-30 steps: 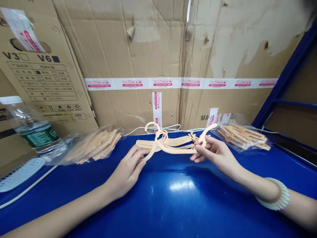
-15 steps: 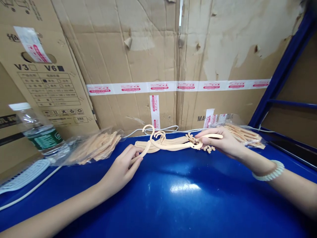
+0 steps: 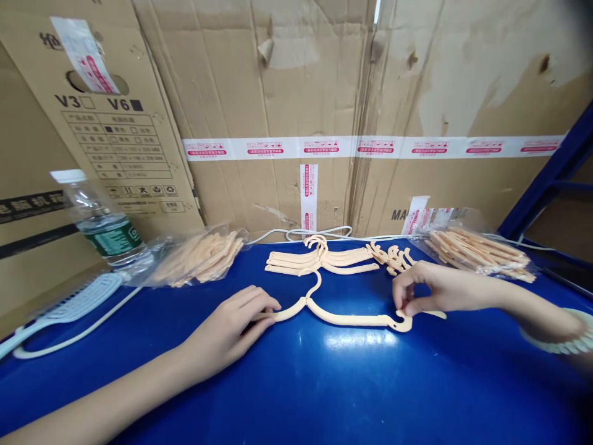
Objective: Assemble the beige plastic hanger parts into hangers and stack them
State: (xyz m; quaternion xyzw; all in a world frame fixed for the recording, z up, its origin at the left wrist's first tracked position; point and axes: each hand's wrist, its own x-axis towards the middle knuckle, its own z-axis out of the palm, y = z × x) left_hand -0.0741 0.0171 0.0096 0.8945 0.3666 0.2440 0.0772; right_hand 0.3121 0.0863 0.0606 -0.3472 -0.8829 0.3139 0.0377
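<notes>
A beige clothes hanger (image 3: pixel 348 319) lies low over the blue table, its curved neck pointing away from me. My left hand (image 3: pixel 241 318) is closed around the end of its left arm, which the fingers partly hide. My right hand (image 3: pixel 424 287) pinches a small curved hook piece (image 3: pixel 404 324) at the tip of the right arm. A thin beige end shows from under the right hand; what it belongs to is hidden. Just behind lies a stack of similar hangers (image 3: pixel 290 262), with a pile of small hook pieces (image 3: pixel 393 258) at its right.
Clear bags of beige parts lie at left (image 3: pixel 199 256) and right (image 3: pixel 482 253). A water bottle (image 3: pixel 111 238), a light-blue hairbrush (image 3: pixel 76 303) and a white cable (image 3: pixel 78 346) are at left. Cardboard (image 3: pixel 278 198) walls the back; a blue frame (image 3: pixel 532 198) stands right.
Both hands have brought the hanger down and toward me, away from the stack. The hanger now lies flatter, and the view has shifted a little.
</notes>
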